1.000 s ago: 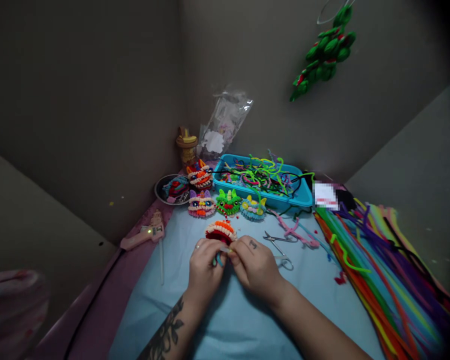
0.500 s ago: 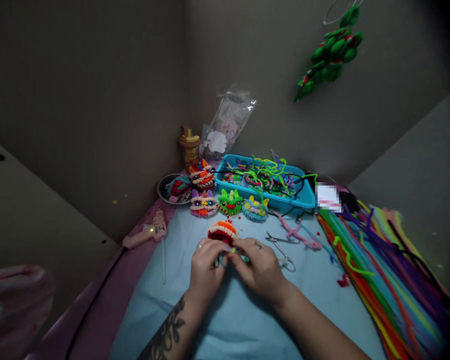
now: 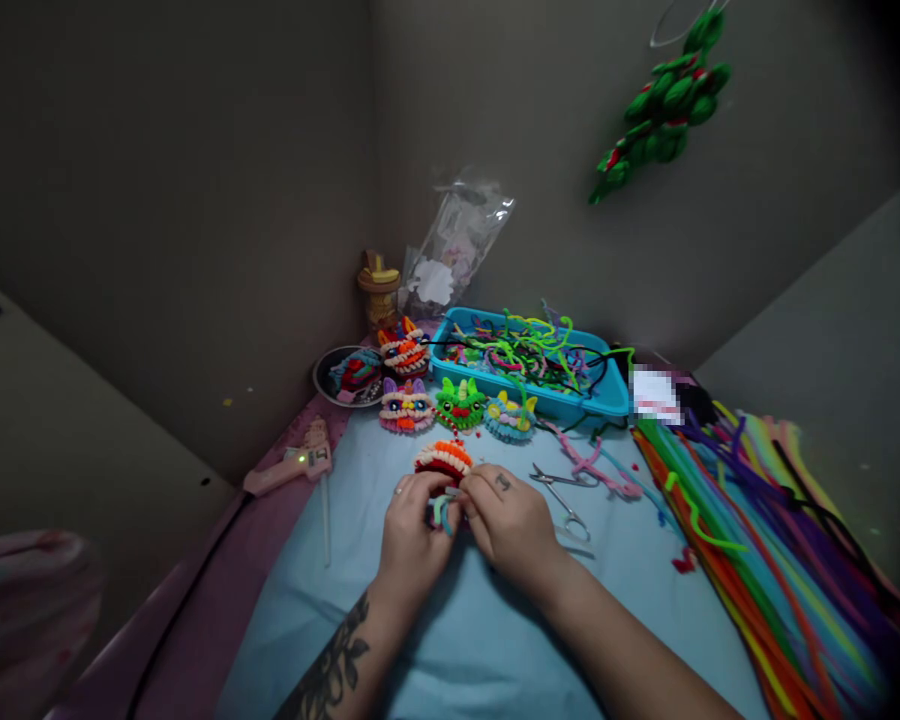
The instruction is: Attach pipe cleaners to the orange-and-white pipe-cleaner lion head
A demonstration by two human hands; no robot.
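My left hand (image 3: 418, 522) is closed on a curled pipe cleaner (image 3: 441, 512) of pale green and blue. Beside it, my right hand (image 3: 506, 515) pinches at the same small piece, its fingertips meeting those of my left. The fingers hide most of the piece. Just beyond them lies an orange, white and dark red pipe-cleaner piece (image 3: 444, 457). Behind that sit finished-looking animal heads: a purple and pink one (image 3: 406, 408), a green one (image 3: 460, 405) and a light blue one (image 3: 511, 416). Scissors (image 3: 566, 500) lie to the right of my right hand.
A blue tray (image 3: 622, 400) of pipe-cleaner scraps stands at the back. Bundled pipe cleaners (image 3: 780, 560) spread along the right. On the left lies a pink glue gun (image 3: 292, 470) with its light on and its cord trailing forward. A metal bowl (image 3: 319, 385) stands behind it.
My right fingers have turned and closed in nearer to my left fingertips. More of the curled green-blue piece shows between the hands.
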